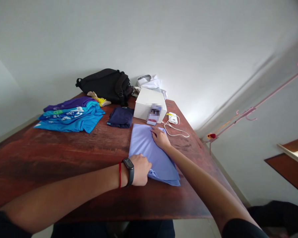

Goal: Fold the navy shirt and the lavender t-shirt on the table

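A folded lavender garment lies on the red-brown wooden table. My left hand, with a black wristband and a red thread at the wrist, is closed on the garment's near left edge. My right hand rests flat on the garment's far right part, fingers stretched toward its top edge.
A stack of blue and purple shirts lies at the far left. A folded navy garment sits beside a white box. A black backpack, white cloth, a white charger with cable and the table's right edge are nearby.
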`<state>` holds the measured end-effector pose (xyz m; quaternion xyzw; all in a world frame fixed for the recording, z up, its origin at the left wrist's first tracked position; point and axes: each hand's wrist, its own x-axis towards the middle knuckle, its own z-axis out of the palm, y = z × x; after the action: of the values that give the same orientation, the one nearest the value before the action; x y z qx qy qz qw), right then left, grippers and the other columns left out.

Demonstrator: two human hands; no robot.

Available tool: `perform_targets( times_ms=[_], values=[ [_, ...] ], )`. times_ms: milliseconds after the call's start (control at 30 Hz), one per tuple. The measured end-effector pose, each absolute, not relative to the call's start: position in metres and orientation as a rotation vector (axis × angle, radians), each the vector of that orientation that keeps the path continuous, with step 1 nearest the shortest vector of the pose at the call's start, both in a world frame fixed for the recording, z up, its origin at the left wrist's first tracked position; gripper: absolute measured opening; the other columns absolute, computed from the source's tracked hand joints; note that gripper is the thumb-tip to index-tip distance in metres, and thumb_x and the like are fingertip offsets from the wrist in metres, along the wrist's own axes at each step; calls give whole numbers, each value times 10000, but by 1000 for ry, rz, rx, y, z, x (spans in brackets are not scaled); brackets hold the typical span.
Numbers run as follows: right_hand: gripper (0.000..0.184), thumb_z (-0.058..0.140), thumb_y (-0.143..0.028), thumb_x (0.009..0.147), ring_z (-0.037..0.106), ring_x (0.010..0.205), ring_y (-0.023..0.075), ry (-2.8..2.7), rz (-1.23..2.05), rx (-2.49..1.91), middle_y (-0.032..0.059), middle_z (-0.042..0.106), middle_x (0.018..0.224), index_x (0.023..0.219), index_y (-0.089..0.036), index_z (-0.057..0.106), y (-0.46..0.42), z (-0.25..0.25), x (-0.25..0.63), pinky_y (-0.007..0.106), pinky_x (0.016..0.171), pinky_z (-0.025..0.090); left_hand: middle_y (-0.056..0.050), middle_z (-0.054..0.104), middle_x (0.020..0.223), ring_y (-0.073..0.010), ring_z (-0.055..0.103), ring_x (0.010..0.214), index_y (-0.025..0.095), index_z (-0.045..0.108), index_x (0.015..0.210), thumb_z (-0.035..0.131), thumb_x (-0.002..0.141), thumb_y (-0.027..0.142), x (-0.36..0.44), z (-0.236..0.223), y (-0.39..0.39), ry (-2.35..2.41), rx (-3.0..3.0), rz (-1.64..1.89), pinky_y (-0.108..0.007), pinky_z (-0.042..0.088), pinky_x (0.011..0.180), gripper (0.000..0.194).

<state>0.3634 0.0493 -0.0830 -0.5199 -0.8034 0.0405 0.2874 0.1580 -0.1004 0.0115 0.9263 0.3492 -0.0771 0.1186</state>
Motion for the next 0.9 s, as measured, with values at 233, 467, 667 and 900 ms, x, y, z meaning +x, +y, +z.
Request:
perform_targets(
  times_ms=[233,467,667,900],
  values=[
    [292,483,-305,947,643,1102,250,-1877,109,-1415,90,738,1125,1035,-197,740,35,-81,372,402,1032,473,-190,703,989,-356,619,982,99,729,1019,559,802,226,158,12,-111,1016,2726,-248,-413,539,731,303],
    [296,531,-365,910,686,973,242,-1705,214,-1527,99,737,1086,1041,-184,726,51,-73,387,352,840,545,-219,655,1053,-369,554,1044,84,717,1064,620,760,253,168,4,-112,1055,2673,-368,-449,523,751,362],
    [337,521,-227,887,691,1060,248,-1625,297,-1680,128,733,1173,1160,-150,704,100,-56,397,368,926,531,-241,641,1073,-380,533,1071,83,712,1111,646,739,252,174,-4,-112,1085,2621,-412,-454,494,724,413],
    [229,529,-191,888,709,668,173,-1705,442,-1746,64,766,797,894,-151,754,145,-55,405,256,619,544,-251,634,1087,-381,512,1058,81,702,1153,668,778,323,174,-6,-116,1108,2598,-414,-483,485,714,447]
  ],
)
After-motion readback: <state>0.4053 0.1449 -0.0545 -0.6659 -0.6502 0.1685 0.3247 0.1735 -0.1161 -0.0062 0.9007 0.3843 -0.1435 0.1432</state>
